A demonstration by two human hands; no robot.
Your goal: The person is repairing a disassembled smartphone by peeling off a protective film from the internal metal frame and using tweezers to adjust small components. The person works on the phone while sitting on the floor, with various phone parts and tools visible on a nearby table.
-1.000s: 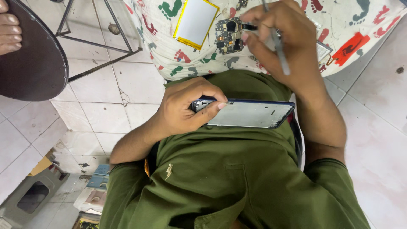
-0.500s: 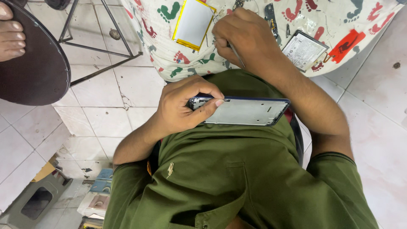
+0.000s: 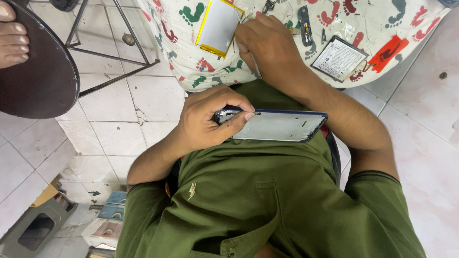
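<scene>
We counted one phone frame — long axis left-right, over our lap — pinched at its end by our left hand; two batteries: yellow-edged, grey. Right hand curled around thin tool.

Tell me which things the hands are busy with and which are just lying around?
In use:
- dark-rimmed phone frame with grey inside, pinched by the left hand
- thin metal tool, under the right hand
- footprint-patterned cloth, work surface

Lying about:
- yellow-edged flat battery
- white-labelled black battery
- red tag
- dark round stool
</scene>
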